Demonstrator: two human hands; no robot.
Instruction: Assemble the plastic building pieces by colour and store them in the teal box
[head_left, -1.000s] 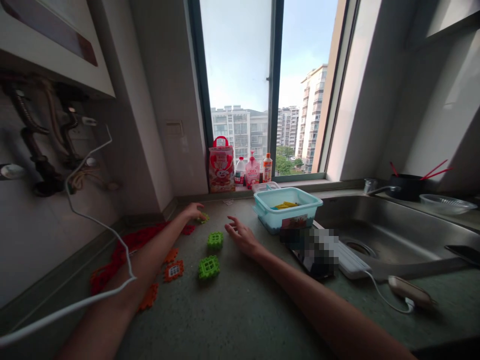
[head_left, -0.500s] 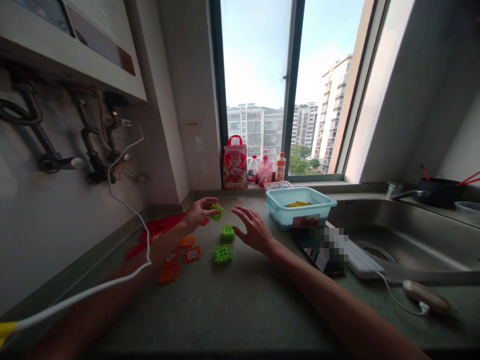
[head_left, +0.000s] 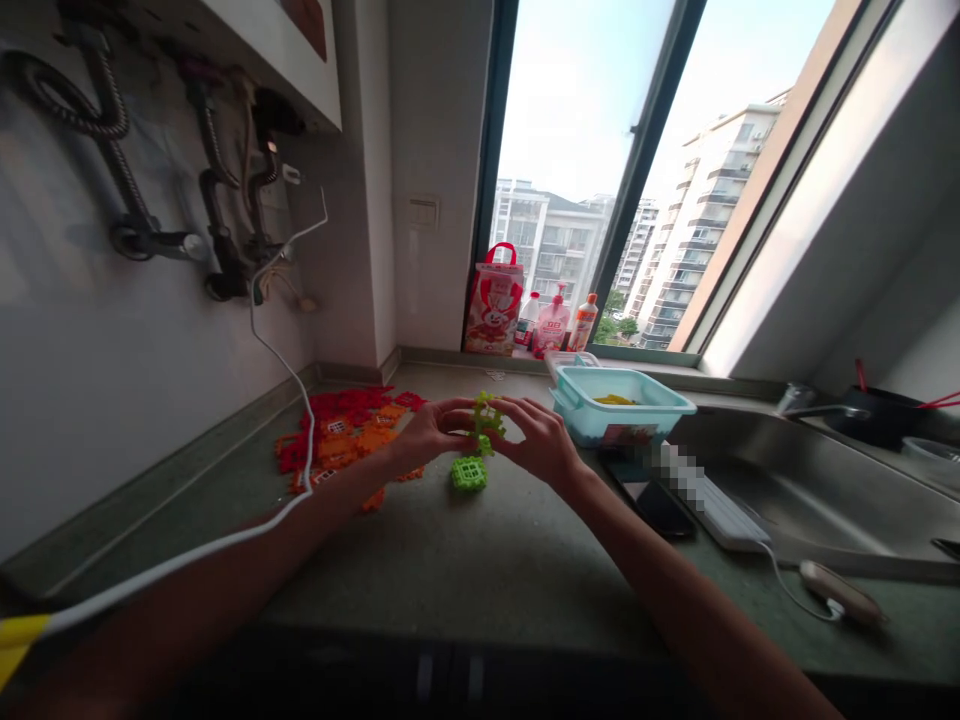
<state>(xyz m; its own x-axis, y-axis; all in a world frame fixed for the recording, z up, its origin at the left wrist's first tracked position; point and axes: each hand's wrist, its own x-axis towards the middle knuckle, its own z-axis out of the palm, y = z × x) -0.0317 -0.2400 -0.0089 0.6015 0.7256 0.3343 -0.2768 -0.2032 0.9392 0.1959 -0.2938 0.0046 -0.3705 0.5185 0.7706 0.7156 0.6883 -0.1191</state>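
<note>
My left hand [head_left: 431, 432] and my right hand [head_left: 541, 440] meet over the counter. Between their fingertips is a bright green toothed plastic building block [head_left: 487, 420], gripped from both sides. Its lower part hangs between my thumbs; whether it is one block or two put together is hard to make out. Just below, on the counter, lies another green block [head_left: 469, 474] with a lattice face. To the left, partly behind my left forearm, spreads a pile of flat orange pieces [head_left: 375, 437] and red pieces [head_left: 341, 408].
A light blue plastic box [head_left: 634, 405] with something yellow inside stands right of my hands. Beyond it are a dark phone [head_left: 664, 510], a white power strip [head_left: 724, 510] and the sink [head_left: 817, 480]. A white cable [head_left: 225, 540] crosses the left side. Bottles [head_left: 551, 328] line the windowsill.
My right hand has closed on green plastic and come together with my left, which has moved right with its block. One green block has left the counter. The view has shifted and tilted.
</note>
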